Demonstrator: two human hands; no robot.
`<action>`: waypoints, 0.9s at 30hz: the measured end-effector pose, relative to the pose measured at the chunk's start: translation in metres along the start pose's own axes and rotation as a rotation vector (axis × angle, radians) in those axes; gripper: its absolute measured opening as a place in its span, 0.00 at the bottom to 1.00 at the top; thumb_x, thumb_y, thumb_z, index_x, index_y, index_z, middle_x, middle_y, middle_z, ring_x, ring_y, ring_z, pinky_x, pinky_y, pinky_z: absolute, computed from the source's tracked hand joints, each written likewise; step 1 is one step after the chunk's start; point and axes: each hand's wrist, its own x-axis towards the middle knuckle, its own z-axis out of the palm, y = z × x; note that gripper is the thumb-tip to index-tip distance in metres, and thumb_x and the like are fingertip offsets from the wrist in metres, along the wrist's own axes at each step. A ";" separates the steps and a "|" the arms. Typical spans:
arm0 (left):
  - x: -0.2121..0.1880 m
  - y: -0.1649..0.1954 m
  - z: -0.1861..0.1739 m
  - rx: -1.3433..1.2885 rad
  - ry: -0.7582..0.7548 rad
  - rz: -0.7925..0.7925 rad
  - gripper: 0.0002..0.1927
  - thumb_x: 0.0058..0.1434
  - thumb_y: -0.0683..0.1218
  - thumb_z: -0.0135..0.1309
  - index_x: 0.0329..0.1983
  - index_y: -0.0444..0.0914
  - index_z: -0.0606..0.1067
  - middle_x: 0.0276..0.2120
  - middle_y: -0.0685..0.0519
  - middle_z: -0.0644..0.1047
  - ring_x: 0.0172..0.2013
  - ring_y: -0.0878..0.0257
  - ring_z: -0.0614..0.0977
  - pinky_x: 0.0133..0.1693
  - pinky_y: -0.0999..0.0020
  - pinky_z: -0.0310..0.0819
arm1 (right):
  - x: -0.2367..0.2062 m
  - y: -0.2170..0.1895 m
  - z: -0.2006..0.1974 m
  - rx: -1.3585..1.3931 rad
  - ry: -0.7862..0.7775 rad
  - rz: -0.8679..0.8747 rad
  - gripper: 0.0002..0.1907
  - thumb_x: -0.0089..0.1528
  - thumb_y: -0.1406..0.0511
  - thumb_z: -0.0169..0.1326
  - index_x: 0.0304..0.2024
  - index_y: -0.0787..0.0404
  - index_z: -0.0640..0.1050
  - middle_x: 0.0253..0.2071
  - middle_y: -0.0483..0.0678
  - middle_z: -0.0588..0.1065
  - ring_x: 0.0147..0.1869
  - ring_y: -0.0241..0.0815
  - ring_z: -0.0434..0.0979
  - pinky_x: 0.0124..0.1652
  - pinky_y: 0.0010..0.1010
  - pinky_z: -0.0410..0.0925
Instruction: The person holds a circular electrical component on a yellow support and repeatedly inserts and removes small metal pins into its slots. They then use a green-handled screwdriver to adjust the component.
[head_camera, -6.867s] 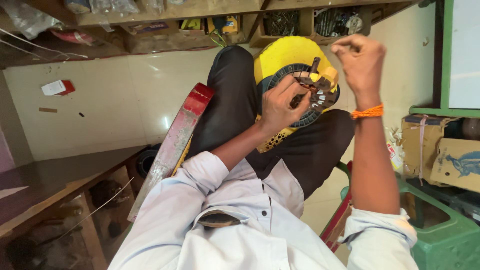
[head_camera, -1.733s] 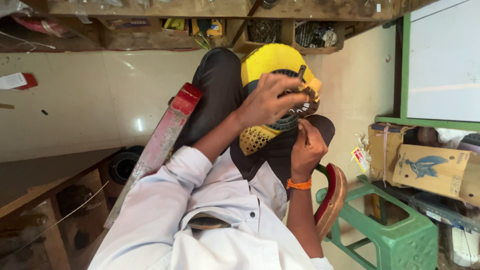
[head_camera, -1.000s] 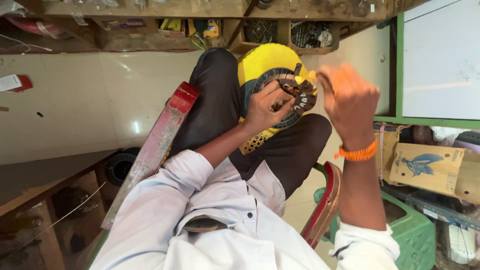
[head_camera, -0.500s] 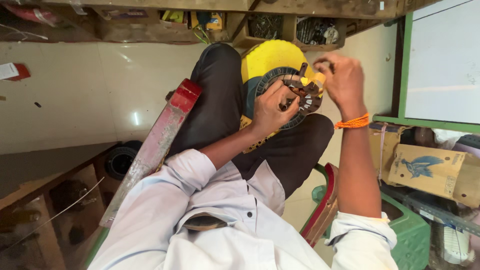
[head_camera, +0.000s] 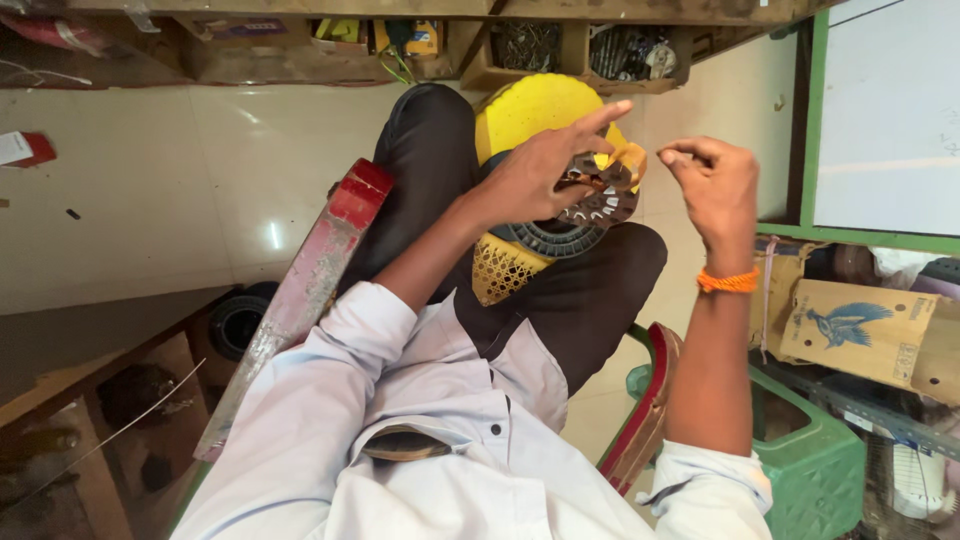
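Observation:
On my lap lies a yellow perforated plastic piece (head_camera: 535, 115) with a dark round slotted ring (head_camera: 605, 205), like a motor stator, on top of it. My left hand (head_camera: 535, 180) grips the ring from the left, thumb and fingers on it and the index finger pointing out straight. My right hand (head_camera: 715, 185), with an orange thread at the wrist, hovers just right of the ring and does not touch it. Its thumb and fingertips are pinched together. Whether a thin wire runs between them is too fine to tell.
A long metal bar with a red end (head_camera: 320, 280) leans along my left thigh. A green plastic crate (head_camera: 815, 475) and a cardboard box (head_camera: 860, 330) stand at the right. Wooden shelves with small boxes (head_camera: 400, 40) run along the top. A curved red seat edge (head_camera: 650, 400) is by my right side.
My right hand has drawn away from the ring to the right and slightly down, fingers still pinched. My left index finger has straightened; the ring stays on my lap.

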 end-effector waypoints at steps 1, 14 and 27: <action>0.001 -0.003 -0.001 -0.080 -0.009 0.011 0.55 0.57 0.37 0.66 0.81 0.47 0.46 0.74 0.52 0.63 0.62 0.56 0.81 0.65 0.57 0.72 | -0.006 -0.010 -0.007 0.060 -0.012 0.004 0.07 0.66 0.68 0.61 0.44 0.66 0.83 0.33 0.39 0.78 0.34 0.24 0.70 0.34 0.20 0.64; 0.001 -0.024 0.000 -0.251 -0.036 0.013 0.53 0.62 0.46 0.69 0.81 0.45 0.47 0.81 0.55 0.51 0.63 0.51 0.83 0.71 0.54 0.70 | -0.084 -0.063 0.029 0.216 0.122 0.124 0.05 0.67 0.70 0.59 0.44 0.65 0.83 0.29 0.35 0.70 0.30 0.25 0.57 0.29 0.21 0.52; -0.015 -0.007 -0.001 0.154 0.115 0.117 0.33 0.61 0.46 0.67 0.68 0.48 0.65 0.62 0.58 0.72 0.62 0.56 0.72 0.62 0.58 0.63 | -0.112 -0.046 0.102 -0.012 0.354 -0.178 0.15 0.62 0.80 0.52 0.48 0.66 0.82 0.36 0.55 0.78 0.38 0.46 0.80 0.41 0.33 0.72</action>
